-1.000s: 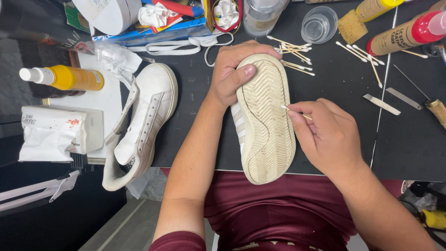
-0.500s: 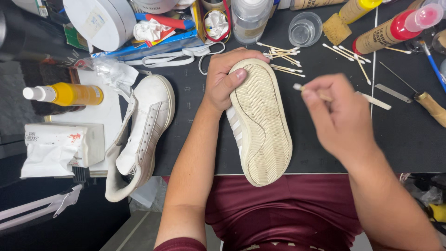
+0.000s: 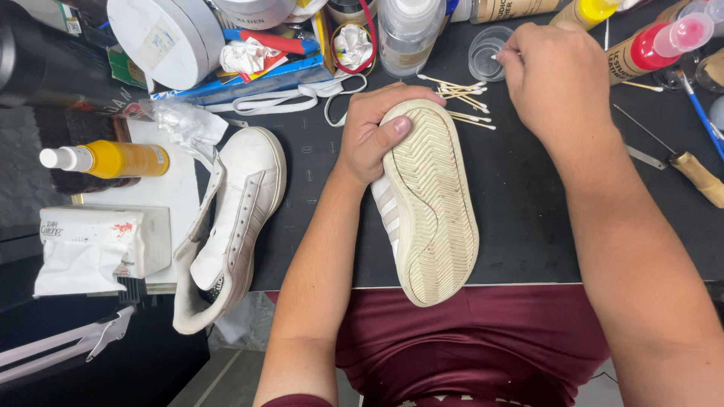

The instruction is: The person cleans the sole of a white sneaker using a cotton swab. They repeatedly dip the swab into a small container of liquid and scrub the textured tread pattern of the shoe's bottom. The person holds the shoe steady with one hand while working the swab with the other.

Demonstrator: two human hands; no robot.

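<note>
Right hand [image 3: 558,75] has moved up off the sole to the small clear plastic cup [image 3: 486,51] at the table's far edge; a second ago it was working a swab across the tread. Fingers are pinched shut at the cup rim; a white tip barely shows there, can't tell for sure that it's the swab. Left hand [image 3: 377,132] hasn't shifted: closed around the toe of the held sneaker [image 3: 430,203], thumb flat on the sole.

That sneaker sits sole-up on the black mat [image 3: 528,211], heel overhanging the near edge above the maroon shirt. Sole is cream rubber, fine zigzag ribbing, grimy. Upper is white with pale side stripes.

Count: two sneakers. Second sneaker [image 3: 237,218] lies on its side to the left, white smooth leather, unlaced, tongue flopped out. One loose pile of cotton swabs [image 3: 460,94], wooden sticks, by the held toe. One yellow spray bottle [image 3: 113,160] lying flat, one white tissue pack [image 3: 87,245], one round white box [image 3: 162,38].
</note>
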